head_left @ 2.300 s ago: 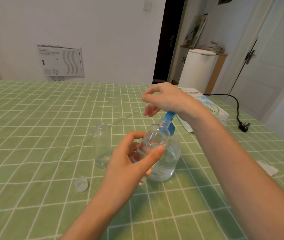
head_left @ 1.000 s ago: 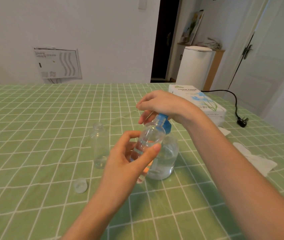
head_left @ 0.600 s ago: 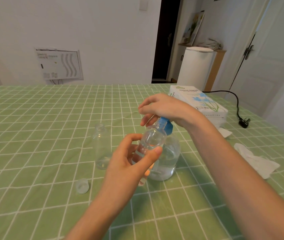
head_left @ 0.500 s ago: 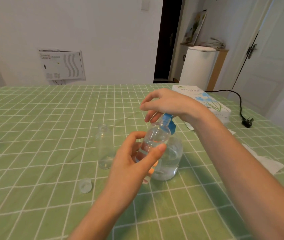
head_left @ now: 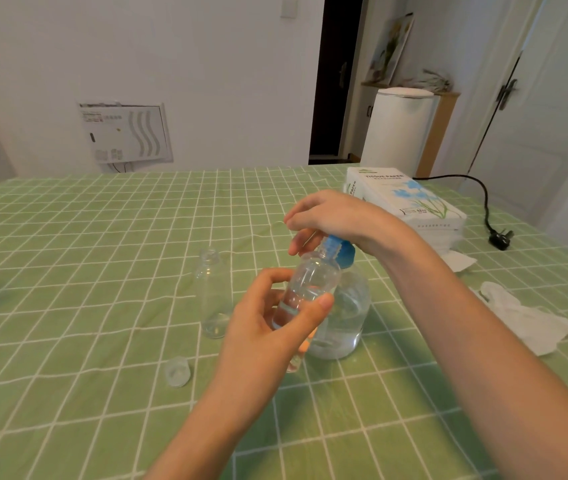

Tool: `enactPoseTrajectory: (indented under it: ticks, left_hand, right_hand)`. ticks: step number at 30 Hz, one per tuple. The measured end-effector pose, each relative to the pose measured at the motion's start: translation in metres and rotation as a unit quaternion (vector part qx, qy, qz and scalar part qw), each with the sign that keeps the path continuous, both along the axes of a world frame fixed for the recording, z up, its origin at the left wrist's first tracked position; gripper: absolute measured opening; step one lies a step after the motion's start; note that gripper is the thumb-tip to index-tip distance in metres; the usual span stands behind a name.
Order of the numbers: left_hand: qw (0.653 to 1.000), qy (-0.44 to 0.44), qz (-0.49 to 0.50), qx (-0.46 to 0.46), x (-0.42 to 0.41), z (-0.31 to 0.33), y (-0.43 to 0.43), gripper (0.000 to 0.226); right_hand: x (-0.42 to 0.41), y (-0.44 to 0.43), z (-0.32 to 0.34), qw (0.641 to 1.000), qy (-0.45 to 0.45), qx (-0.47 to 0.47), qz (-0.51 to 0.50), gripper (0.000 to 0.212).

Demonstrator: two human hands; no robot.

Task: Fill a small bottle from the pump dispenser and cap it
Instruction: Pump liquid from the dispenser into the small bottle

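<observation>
My left hand (head_left: pixel 265 330) grips a small clear bottle (head_left: pixel 312 282), tilted so its open mouth sits right under the blue pump head (head_left: pixel 339 253). Some clear liquid lies in the lower part of the bottle. My right hand (head_left: pixel 338 216) covers the top of the pump head from above, fingers curled over it. The round clear pump dispenser (head_left: pixel 348 317) stands on the table behind the small bottle, partly full. A small clear cap (head_left: pixel 177 371) lies on the cloth to the lower left.
A second small bottle (head_left: pixel 211 296), open and nearly empty, stands left of my hands. A tissue pack (head_left: pixel 410 202), crumpled tissues (head_left: pixel 535 323) and a power plug (head_left: pixel 499 237) lie at the right on the green checked tablecloth (head_left: pixel 67 271).
My right hand has dipped and risen on the pump head while my left hand kept the small bottle at the nozzle. The view has shifted slightly.
</observation>
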State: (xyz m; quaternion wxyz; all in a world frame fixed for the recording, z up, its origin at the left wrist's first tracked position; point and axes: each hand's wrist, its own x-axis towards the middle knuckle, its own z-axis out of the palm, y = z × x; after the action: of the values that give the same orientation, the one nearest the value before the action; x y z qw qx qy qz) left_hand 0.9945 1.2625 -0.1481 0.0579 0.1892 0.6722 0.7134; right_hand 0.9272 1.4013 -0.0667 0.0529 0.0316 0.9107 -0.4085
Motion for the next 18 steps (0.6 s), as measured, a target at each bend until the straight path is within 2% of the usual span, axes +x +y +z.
enactPoseTrajectory:
  ticks: [9,14,18]
  left_hand:
    - [1.000,0.001,-0.003,0.015,-0.001,0.003,0.001,0.029]
    - [1.000,0.003,-0.001,0.012,-0.001,0.002,0.001,0.030]
    - [1.000,-0.003,0.003,0.006,0.000,-0.002,0.001,0.028]
  right_hand:
    - [-0.001,-0.002,0.012,0.998,-0.001,0.068,-0.010,0.027]
    - [0.001,-0.001,0.009,1.000,-0.005,0.025,-0.013,0.021]
    - [0.001,0.000,0.003,1.000,-0.013,0.015,-0.019,0.027]
